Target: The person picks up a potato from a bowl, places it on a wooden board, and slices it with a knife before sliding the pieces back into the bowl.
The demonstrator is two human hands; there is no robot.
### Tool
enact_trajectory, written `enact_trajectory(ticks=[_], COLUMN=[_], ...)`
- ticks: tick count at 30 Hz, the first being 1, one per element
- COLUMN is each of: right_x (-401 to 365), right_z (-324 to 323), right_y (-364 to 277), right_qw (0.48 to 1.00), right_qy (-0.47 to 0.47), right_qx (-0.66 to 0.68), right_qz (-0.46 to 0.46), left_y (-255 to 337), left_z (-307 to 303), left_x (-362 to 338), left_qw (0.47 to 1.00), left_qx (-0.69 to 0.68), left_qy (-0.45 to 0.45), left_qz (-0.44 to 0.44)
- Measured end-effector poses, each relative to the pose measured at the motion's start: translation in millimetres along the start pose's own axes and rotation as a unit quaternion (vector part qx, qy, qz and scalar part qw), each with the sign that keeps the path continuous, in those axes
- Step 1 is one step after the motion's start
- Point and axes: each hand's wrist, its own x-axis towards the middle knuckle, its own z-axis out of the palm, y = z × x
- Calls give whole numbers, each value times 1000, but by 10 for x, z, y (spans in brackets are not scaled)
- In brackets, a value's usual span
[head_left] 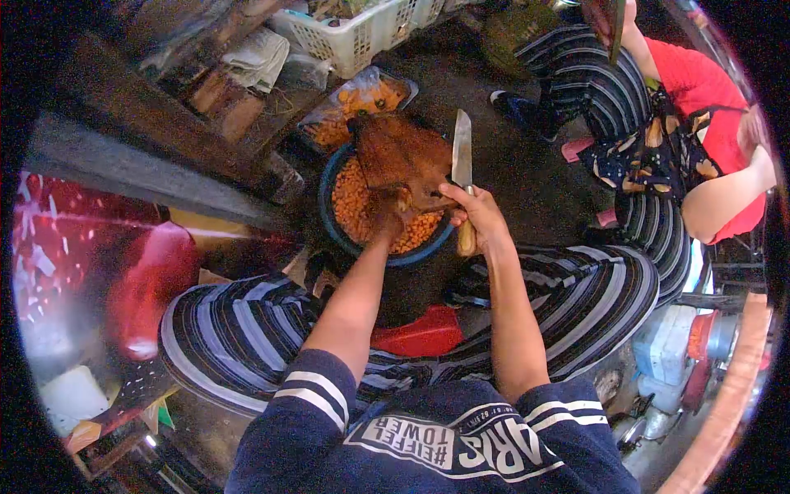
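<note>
Right hand closed tight round pale wooden handle of knife, flat steel blade upright, tip pointing away from the body. Left hand clamped on the near end of a brown slab: rough, fibrous, husk-like, irregular shape, wet-looking sheen. Slab held over the blue basin, its right edge just beside the blade; cannot tell if they touch.

Basin round, plastic-looking rim, full of small orange kernels, lumpy, matte. It sits between the person's knees on something dark; what carries it is not clear. Red low stool, smooth plastic, just under the basin's near side.

Floor dark, dull, gritty, concrete-like. At the floor's far edge a rectangular tray of the same orange pieces under crinkled clear plastic, just behind the basin. Beyond it a white basket, rigid lattice plastic. Folded pale sack left of the basket, resting on rough wooden beams, weathered and dark. Left edge of view is red blur, cannot tell what.

Person wears striped trousers, navy and white bands, soft fabric, and a navy printed shirt with striped cuffs. A second person sits at the floor's far right corner, red top, patterned apron, same striped trousers. Pale blue machine housing at the near right, hard and boxy.
</note>
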Motion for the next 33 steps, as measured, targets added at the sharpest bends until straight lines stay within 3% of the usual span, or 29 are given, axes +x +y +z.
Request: enact_trajectory(ticks=[4,6,7,9,10,12,13,14,16,20,22,23,24,25,26,29,30,32,33], right_x=[75,109,117,124,127,138,123,115,120,98,146,166,161,153,152,159,150,133,129], right_z=[-11,-22,-20,-30,-34,-21,-14,-13,-34,-75,-123,-145,-148,-146,-145,-151,-157,-155,-159], right_y=[47,73,84,85,83,102,105,98,121,135,173,202,212,219,219,241,235,220,232], right_qw=[1000,1000,1000,1000,1000,1000,1000,1000,1000,1000,1000,999,999,999,999,999,999,1000,1000], right_qy=[0,7,15,5,-4,-2,0,3,-3,-11,0,12,12,12,12,9,9,9,6], right_qx=[18,7,-4,7,16,16,9,0,5,10,-4,-17,-17,-17,-17,-19,-19,-11,-10], right_qz=[7,3,-4,-5,-8,-12,-16,-20,-21,-24,-29,-33,-33,-29,-27,-27,-28,-18,-18], left_y=[4,2,-3,6,-161,-417,-78,18,23,-11,-6,-98,-358,-356,-348,521,392,-16,89], left_z=[-220,-340,-415,-575,-547,-488,-698,-773,-834,-861,-897,-853,-721,-724,-706,-1004,-914,-694,-817], left_x=[26,132,105,66,102,216,133,142,153,214,219,247,312,320,304,22,50,132,111], left_qw=[997,994,994,952,953,953,892,893,837,789,889,889,968,995,995,998,998,991,990], left_qx=[37,-16,-14,-204,-202,-198,-354,-354,-468,-548,-354,-354,-160,42,41,-38,-38,111,113], left_qy=[-40,-104,-103,-104,-102,-14,-49,-49,-103,-94,-69,-69,-33,6,7,50,49,78,79], left_qz=[55,-42,-45,-202,-202,-230,-276,-273,-266,-264,-283,-283,-191,-88,-88,-1,0,3,2])
